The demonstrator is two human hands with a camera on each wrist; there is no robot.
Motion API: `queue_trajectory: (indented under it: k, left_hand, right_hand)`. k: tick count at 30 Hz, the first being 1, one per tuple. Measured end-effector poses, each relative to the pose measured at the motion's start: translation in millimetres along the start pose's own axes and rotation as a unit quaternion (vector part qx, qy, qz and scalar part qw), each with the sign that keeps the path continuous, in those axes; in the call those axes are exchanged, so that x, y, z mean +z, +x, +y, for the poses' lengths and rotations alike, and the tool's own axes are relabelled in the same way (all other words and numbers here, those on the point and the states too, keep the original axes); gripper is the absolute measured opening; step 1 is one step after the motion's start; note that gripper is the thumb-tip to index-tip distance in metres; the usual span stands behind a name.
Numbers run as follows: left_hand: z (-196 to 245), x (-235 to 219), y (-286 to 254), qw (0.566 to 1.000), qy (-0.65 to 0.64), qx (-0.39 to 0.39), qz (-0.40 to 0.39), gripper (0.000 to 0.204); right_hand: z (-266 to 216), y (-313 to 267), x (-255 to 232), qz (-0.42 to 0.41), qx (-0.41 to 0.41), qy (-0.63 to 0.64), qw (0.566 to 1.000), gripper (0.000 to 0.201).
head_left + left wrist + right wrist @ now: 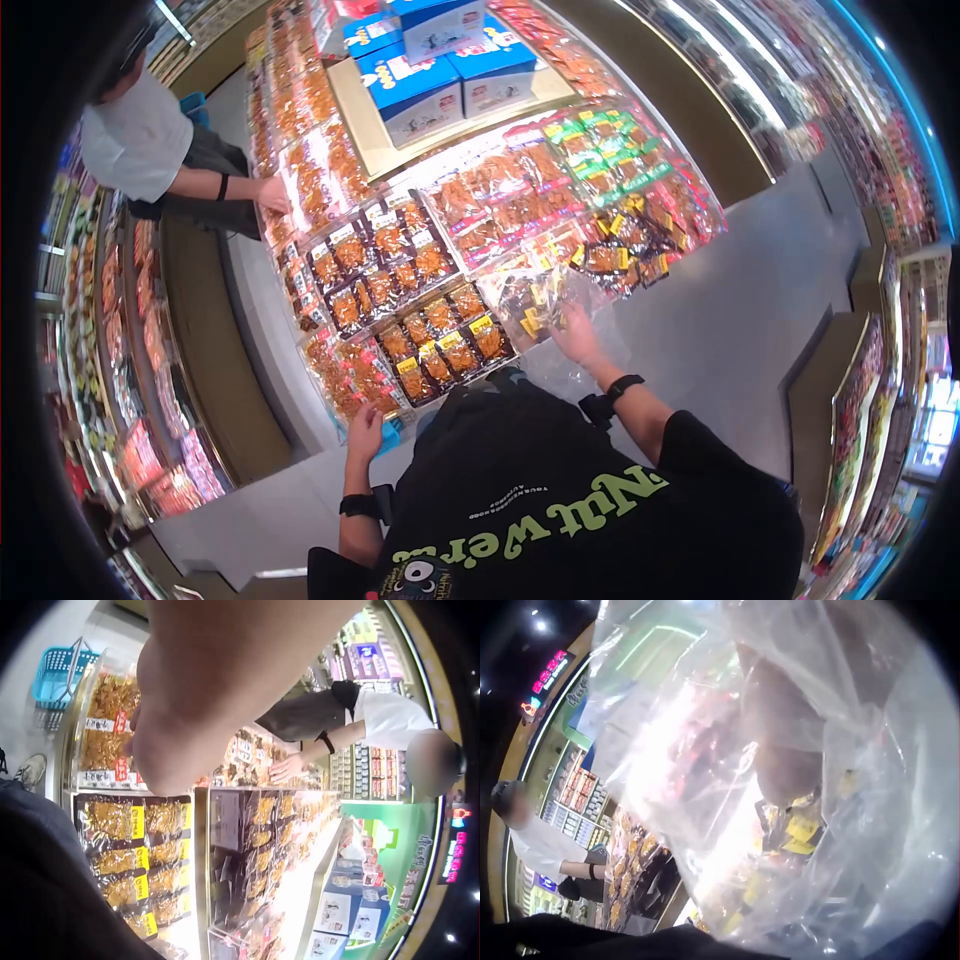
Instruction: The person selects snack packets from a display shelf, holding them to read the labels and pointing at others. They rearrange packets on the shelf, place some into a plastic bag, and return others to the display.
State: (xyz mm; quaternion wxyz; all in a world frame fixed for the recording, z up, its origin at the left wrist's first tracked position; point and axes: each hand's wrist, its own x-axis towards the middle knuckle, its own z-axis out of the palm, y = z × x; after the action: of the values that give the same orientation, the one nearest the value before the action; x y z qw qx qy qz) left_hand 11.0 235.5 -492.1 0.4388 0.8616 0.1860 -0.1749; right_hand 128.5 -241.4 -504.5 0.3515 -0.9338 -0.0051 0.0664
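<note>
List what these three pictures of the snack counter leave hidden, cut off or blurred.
- Right wrist view: the right hand shows only as a dark shape behind the clear plastic bag.
- Left wrist view: the left hand fills the top, out of focus; its fingertips are hidden.
- Head view: price labels are too small to read.

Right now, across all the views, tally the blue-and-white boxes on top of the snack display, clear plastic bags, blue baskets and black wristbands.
Blue-and-white cardboard boxes: 4
Clear plastic bag: 1
Blue plastic basket: 1
Black wristbands: 3
Total: 9
</note>
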Motion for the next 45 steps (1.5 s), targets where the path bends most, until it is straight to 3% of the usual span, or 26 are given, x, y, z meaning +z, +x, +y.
queue_trajectory:
  k: [2, 3, 4, 6, 8, 10, 12, 14, 16, 18, 19, 22, 24, 26, 27, 29, 32, 34, 35, 36, 37, 39, 41, 43, 44, 45]
  left_hand:
    - [-1.9, -2.2, -18.4, 0.999, 0.002, -0.023, 0.027, 0.032]
    - [-0.2, -1.0, -28.7, 0.999, 0.015, -0.033, 0.031, 0.031]
    - [11.6, 0.4, -40.6, 0.998, 0.001, -0.048, 0.037, 0.032]
    - [48.8, 3.3, -61.4, 0.996, 0.005, -0.068, 0.051, 0.033]
    - [63.3, 7.0, -85.1, 0.992, 0.022, -0.094, 0.076, 0.034]
    - [64.0, 14.1, -99.5, 0.987, 0.005, -0.119, 0.106, 0.035]
    - [68.6, 29.3, -106.8, 0.985, 0.006, -0.134, 0.113, 0.035]
    - [69.3, 44.3, -111.9, 0.98, -0.022, -0.153, 0.129, 0.035]
    - [68.8, 56.5, -120.1, 0.974, -0.044, -0.166, 0.148, 0.035]
    - [65.3, 72.1, -126.6, 0.971, -0.07, -0.166, 0.158, 0.035]
    - [64.4, 76.5, -130.6, 0.97, -0.086, -0.161, 0.159, 0.035]
    - [66.0, 87.0, -135.8, 0.965, -0.099, -0.167, 0.177, 0.036]
    - [60.2, 92.1, -131.8, 0.963, -0.111, -0.167, 0.178, 0.036]
    - [60.8, 92.8, -126.5, 0.962, -0.123, -0.166, 0.179, 0.036]
    - [63.9, 90.5, -123.5, 0.962, -0.116, -0.163, 0.184, 0.036]
    - [68.0, 84.1, -114.5, 0.963, -0.107, -0.158, 0.192, 0.037]
    - [75.2, 76.2, -99.9, 0.967, -0.13, -0.13, 0.176, 0.038]
    - [87.4, 68.0, -88.6, 0.971, -0.152, -0.115, 0.143, 0.039]
    - [93.9, 63.4, -84.5, 0.973, -0.145, -0.11, 0.141, 0.039]
    - [113.4, 53.6, -82.1, 0.974, -0.17, -0.087, 0.119, 0.038]
    - [140.2, 38.6, -79.3, 0.975, -0.192, -0.061, 0.098, 0.036]
    - [247.8, -12.7, -100.1, 0.945, -0.31, 0.073, 0.076, 0.047]
    - [362.4, -60.1, -147.6, 0.925, -0.198, 0.31, 0.097, 0.056]
    - [432.1, -81.1, -175.3, 0.821, -0.122, 0.558, 0.015, 0.04]
    - [445.7, -87.0, -190.4, 0.814, -0.126, 0.564, -0.061, 0.031]
    - [450.2, -84.6, -190.5, 0.807, -0.114, 0.577, -0.052, 0.031]
  right_hand:
    - [6.7, 22.9, 17.6, 0.023, 0.024, -0.147, 0.989, 0.084]
    - [-3.0, 33.5, 9.6, -0.055, 0.095, -0.13, 0.985, 0.115]
    - [-1.6, 40.9, 14.0, -0.076, 0.068, -0.132, 0.986, 0.115]
    - [5.7, 45.5, 21.1, -0.138, 0.071, -0.302, 0.941, 0.121]
    - [32.9, 51.5, 39.8, -0.162, -0.087, -0.227, 0.956, 0.115]
    - [-3.4, 46.0, 42.4, -0.189, -0.171, -0.24, 0.936, 0.11]
    - [-4.8, 35.4, 37.3, -0.199, -0.208, -0.269, 0.919, 0.105]
    - [4.4, 39.8, 41.3, -0.197, -0.217, -0.234, 0.927, 0.078]
    - [7.5, 45.4, 25.4, -0.185, -0.246, -0.316, 0.897, 0.074]
    - [14.3, 56.6, 9.9, -0.238, -0.185, -0.108, 0.948, 0.068]
    - [4.7, 56.9, 1.8, -0.18, -0.18, -0.087, 0.963, 0.059]
    - [80.9, 79.4, 32.7, -0.123, -0.182, -0.118, 0.968, 0.05]
    - [75.8, 78.6, 24.3, -0.129, -0.158, -0.104, 0.973, 0.051]
    - [44.8, 68.9, 7.6, 0.022, -0.216, -0.069, 0.974, 0.046]
    - [28.9, 66.6, -5.1, 0.024, -0.215, -0.07, 0.974, 0.046]
    - [3.0, 67.2, -22.8, 0.042, -0.077, 0.109, 0.99, 0.044]
    - [46.2, 80.9, -19.5, 0.047, -0.058, 0.182, 0.98, 0.04]
    - [60.0, 85.2, -17.6, 0.084, -0.087, 0.167, 0.978, 0.042]
    - [65.3, 89.9, -17.8, 0.037, -0.004, 0.065, 0.997, 0.042]
    - [55.6, 94.1, -23.8, -0.013, 0.076, -0.035, 0.996, 0.043]
    - [31.0, 85.3, -35.7, -0.018, 0.074, 0.089, 0.993, 0.05]
    - [55.9, 92.2, -12.1, -0.001, 0.023, 0.053, 0.998, 0.05]
    - [59.6, 99.6, -4.7, -0.017, -0.033, 0.014, 0.999, 0.057]
    - [32.9, 93.0, -6.6, -0.073, 0.008, -0.006, 0.997, 0.067]
    - [19.5, 90.4, -5.1, -0.101, 0.06, -0.034, 0.993, 0.071]
    - [26.0, 93.1, 6.1, -0.122, 0.055, -0.021, 0.991, 0.073]
